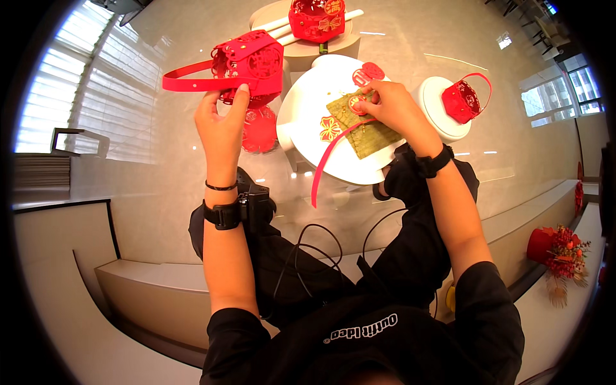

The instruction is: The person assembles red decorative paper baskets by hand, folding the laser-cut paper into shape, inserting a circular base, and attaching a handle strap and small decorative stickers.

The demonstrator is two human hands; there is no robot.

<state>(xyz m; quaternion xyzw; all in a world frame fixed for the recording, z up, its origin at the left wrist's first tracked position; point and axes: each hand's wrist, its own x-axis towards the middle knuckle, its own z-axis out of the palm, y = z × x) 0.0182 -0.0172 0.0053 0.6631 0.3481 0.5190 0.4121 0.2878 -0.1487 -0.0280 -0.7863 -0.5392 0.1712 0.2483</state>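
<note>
A red cut-out felt basket point(247, 61) with a strap handle is raised at the left, tilted on its side. My left hand point(221, 122) is closed on its strap, thumb on top. Over the white round table point(301, 96), my right hand point(394, 106) pinches a small round red-and-gold piece point(357, 104) against a folded green-gold cloth point(372, 140). A long red strip point(328, 157) runs from the cloth over the table's near edge. Beside the cloth lies a gold-and-red knot-shaped cut-out point(330, 129). Red decorated pieces point(367, 73) lie at the table's far side.
Another red basket point(317, 22) stands on a beige round table beyond, near white rolls point(276, 25). At right, a smaller red basket point(461, 102) sits on a white round stool point(444, 126). A red pot with flowers point(559, 253) is far right. Black cables point(314, 244) loop over my lap.
</note>
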